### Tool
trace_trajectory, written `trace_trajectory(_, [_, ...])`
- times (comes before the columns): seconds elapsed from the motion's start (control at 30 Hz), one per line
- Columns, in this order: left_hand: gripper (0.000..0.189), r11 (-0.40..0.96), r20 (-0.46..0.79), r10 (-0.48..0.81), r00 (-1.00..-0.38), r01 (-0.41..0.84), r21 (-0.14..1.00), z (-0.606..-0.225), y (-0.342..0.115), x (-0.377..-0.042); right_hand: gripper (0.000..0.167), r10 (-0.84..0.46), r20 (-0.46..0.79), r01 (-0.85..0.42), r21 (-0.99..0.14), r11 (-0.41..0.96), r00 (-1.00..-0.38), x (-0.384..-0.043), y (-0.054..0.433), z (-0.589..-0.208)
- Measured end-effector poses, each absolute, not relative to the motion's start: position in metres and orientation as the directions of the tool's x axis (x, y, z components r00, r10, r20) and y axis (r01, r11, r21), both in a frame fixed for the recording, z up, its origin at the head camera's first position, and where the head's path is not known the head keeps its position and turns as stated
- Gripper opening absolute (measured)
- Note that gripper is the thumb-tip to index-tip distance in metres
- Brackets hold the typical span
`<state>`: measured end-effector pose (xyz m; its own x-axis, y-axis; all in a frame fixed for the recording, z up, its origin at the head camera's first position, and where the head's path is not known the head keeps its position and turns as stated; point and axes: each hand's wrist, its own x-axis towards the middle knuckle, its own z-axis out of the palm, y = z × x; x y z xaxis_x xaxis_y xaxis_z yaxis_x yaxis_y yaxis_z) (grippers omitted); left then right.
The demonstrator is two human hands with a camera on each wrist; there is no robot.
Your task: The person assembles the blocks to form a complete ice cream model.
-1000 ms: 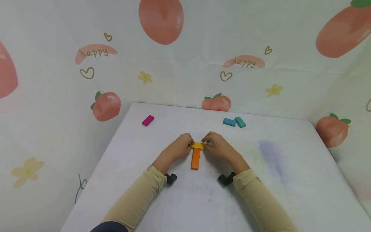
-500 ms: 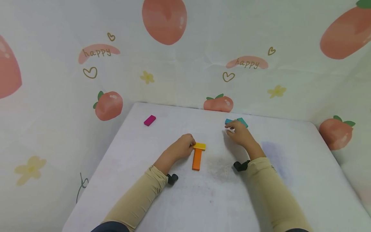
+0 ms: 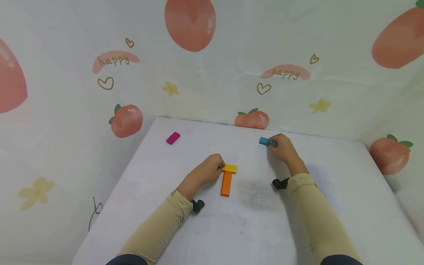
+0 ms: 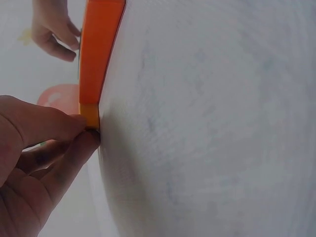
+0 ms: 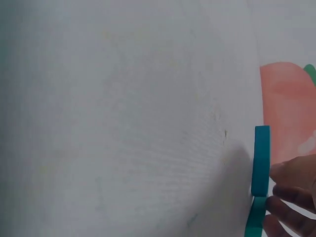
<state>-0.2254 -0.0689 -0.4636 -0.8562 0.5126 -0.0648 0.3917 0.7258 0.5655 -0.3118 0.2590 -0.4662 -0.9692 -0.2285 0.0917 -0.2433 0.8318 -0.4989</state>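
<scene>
My left hand (image 3: pixel 209 170) pinches the left end of a yellow block (image 3: pixel 231 169) between thumb and forefinger. That block lies crosswise against the far end of a longer orange block (image 3: pixel 226 184), so the two make a T flat on the table. Farther back on the right, my right hand (image 3: pixel 284 148) reaches over a blue block (image 3: pixel 263 141) and a green-teal block (image 5: pixel 255 219). In the right wrist view its thumb is beside the blue block and its fingertips are right at the teal one, thumb and fingers spread apart. The hand mostly hides the teal block in the head view.
A magenta block (image 3: pixel 173 138) lies at the back left of the white table (image 3: pixel 251 228). Behind the table's far edge stands a light backdrop (image 3: pixel 212 88) printed with peaches, hearts and flowers. Small black wrist devices (image 3: pixel 198 206) sit at the sleeve cuffs.
My right hand has left the yellow block and moved back and right to the blue and teal blocks. My left hand stays at the yellow block. The head view has shifted slightly.
</scene>
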Motion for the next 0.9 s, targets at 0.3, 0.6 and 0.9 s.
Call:
trace_trajectory(0.3, [0.027, 0.711, -0.048, 0.521, -0.852, 0.403, 0.576, -0.462, -0.069, -0.224, 0.031, -0.221, 0.047, -0.215, -0.498, 0.840, -0.974, -0.316, 0.258, -0.467])
trace_trajectory(0.6, [0.027, 0.712, -0.043, 0.506, -0.861, 0.389, 0.584, -0.464, -0.070, -0.223, 0.030, -0.224, 0.036, -0.213, -0.491, 0.845, -0.974, -0.316, 0.255, -0.469])
trace_trajectory(0.9, [0.027, 0.715, -0.049, 0.507, -0.861, 0.388, 0.581, -0.463, -0.071, -0.223, 0.030, -0.244, 0.022, -0.222, -0.498, 0.838, -0.970, -0.311, 0.247, -0.469])
